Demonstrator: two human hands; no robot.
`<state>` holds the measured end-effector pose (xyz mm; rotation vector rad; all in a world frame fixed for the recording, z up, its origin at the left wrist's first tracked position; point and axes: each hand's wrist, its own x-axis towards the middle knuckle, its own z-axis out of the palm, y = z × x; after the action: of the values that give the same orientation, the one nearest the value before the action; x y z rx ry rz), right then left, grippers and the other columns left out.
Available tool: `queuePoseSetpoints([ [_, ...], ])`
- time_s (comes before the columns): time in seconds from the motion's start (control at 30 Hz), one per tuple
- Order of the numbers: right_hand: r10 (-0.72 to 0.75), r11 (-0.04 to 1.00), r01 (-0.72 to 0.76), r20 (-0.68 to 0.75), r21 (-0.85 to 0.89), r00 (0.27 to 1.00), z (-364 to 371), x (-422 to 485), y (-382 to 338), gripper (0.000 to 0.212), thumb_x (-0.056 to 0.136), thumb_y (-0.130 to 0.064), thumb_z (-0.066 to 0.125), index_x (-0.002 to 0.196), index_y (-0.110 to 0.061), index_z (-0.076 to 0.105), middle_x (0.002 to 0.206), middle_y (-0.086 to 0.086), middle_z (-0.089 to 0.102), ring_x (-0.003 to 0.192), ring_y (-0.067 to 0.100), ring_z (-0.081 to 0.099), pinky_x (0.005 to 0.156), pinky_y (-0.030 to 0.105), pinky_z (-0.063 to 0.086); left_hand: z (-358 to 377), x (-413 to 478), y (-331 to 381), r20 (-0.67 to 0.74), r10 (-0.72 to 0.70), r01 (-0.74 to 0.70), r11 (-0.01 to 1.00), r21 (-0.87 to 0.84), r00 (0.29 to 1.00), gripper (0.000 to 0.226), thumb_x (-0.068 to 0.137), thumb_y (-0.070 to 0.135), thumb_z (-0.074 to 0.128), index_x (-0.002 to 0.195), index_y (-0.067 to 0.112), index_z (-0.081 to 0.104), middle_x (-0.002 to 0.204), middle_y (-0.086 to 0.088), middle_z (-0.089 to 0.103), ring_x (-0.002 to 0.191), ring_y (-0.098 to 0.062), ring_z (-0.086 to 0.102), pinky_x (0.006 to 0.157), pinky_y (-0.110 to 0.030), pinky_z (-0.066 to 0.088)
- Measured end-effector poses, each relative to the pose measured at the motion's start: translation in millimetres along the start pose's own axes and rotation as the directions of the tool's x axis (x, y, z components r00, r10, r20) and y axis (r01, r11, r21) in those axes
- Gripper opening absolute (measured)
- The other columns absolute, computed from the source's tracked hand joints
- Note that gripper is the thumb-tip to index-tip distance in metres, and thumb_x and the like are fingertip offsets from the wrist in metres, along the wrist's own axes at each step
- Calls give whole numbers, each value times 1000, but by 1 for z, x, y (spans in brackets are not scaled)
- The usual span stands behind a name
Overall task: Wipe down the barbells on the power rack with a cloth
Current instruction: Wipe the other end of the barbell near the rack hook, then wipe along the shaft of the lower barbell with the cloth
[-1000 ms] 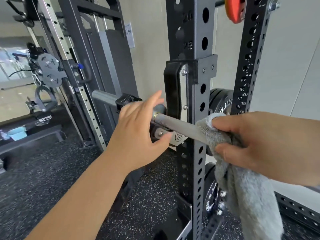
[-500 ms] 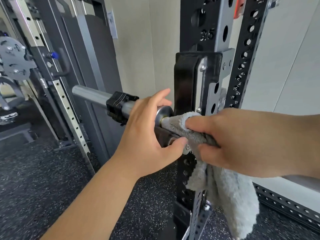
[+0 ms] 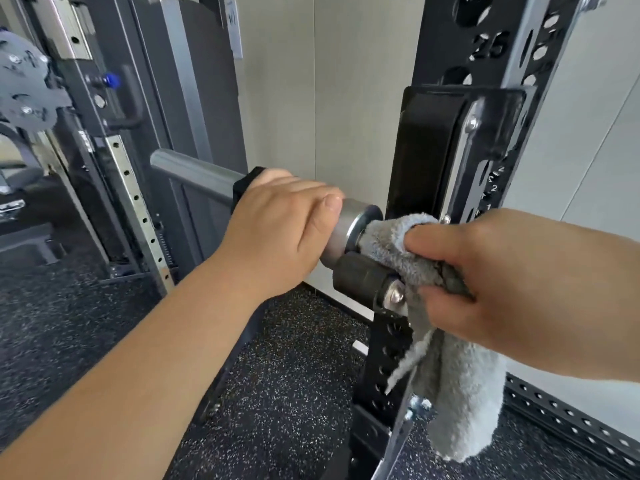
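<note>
- left hand (image 3: 277, 233) curled over the sleeve of the grey steel barbell (image 3: 194, 176), covering most of a black clamp collar (image 3: 246, 183)
- right hand (image 3: 502, 282) grips a fluffy grey cloth (image 3: 460, 393) wrapped round the bar shaft, butted against the sleeve shoulder; loose end hangs down
- bar sits at the black J-hook (image 3: 426, 150) on the black perforated rack upright (image 3: 485, 50)
- speckled black rubber floor (image 3: 294, 393) below

The thin shaft of the silver steel barbell (image 3: 349, 223) was hidden under the fluffy grey cloth (image 3: 460, 393) and the right hand (image 3: 502, 278) gripping it. The left hand (image 3: 277, 226) covered most of the black clamp collar (image 3: 246, 183). The small white numbers (image 3: 493, 188) on the black perforated power rack (image 3: 440, 46) were too blurred to read.
</note>
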<state>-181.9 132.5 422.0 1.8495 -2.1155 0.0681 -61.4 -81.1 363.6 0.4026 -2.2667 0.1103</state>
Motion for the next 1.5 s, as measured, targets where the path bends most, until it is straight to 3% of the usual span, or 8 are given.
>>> queuePoseSetpoints([
  [0.17,52,997,-48,-72,62,996,-2,-13,9,16,71,-38,61,71,-30,47,44,-16,17,39,-7,20,39,13,15,7,2,-1,-113,64,-63,998,14,991,55,104,34,18,82,17,66,71,6,59,70,-22,54,83,-39,38],
  [0.33,64,994,-67,29,86,998,-2,4,0,15,81,-50,41,82,-35,41,57,1,47,44,12,44,37,22,27,7,6,-2,-117,76,-78,997,-9,990,55,105,37,18,76,17,61,67,6,53,65,-24,50,81,-43,42],
  [0.53,62,977,-81,102,195,993,-5,-4,10,43,69,-86,25,90,-54,42,93,-59,39,79,-27,48,45,20,31,10,2,1,-142,98,-95,995,34,985,58,103,42,16,83,15,64,71,5,57,70,-25,54,83,-45,42],
  [0.73,74,995,-75,8,70,997,-6,-20,17,33,80,-71,43,82,-38,40,53,-11,46,42,5,43,41,24,27,8,2,4,-128,76,-71,997,42,989,56,104,40,18,83,16,64,71,6,55,69,-24,52,82,-45,41],
  [0.9,94,995,-94,11,40,996,-9,-14,-2,44,88,-76,37,90,-34,24,72,-10,49,59,1,45,49,23,36,-4,7,13,19,-45,45,999,-3,999,56,103,42,21,73,16,60,62,3,53,66,-26,50,86,-46,43],
  [1.07,189,982,-187,82,-40,978,-3,-44,22,57,83,-79,17,79,-31,48,53,-13,33,45,2,36,45,27,44,-24,5,48,-48,-260,237,929,-286,964,28,102,37,44,115,31,68,110,19,69,104,1,60,92,-20,44],
  [1.27,208,978,-207,28,-39,978,-7,-47,12,38,89,-72,26,97,-35,25,73,-11,49,64,7,50,59,30,49,-21,-2,92,-49,-34,11,913,-408,998,32,93,8,48,94,20,78,89,13,73,89,-7,66,86,-22,47],
  [1.5,201,971,-192,54,-141,978,0,-32,10,47,96,-73,33,101,-28,22,73,-8,38,59,7,33,51,27,33,-22,-13,91,155,119,-88,978,-190,981,35,86,22,52,113,20,73,109,13,69,103,-10,61,118,-30,31],
])
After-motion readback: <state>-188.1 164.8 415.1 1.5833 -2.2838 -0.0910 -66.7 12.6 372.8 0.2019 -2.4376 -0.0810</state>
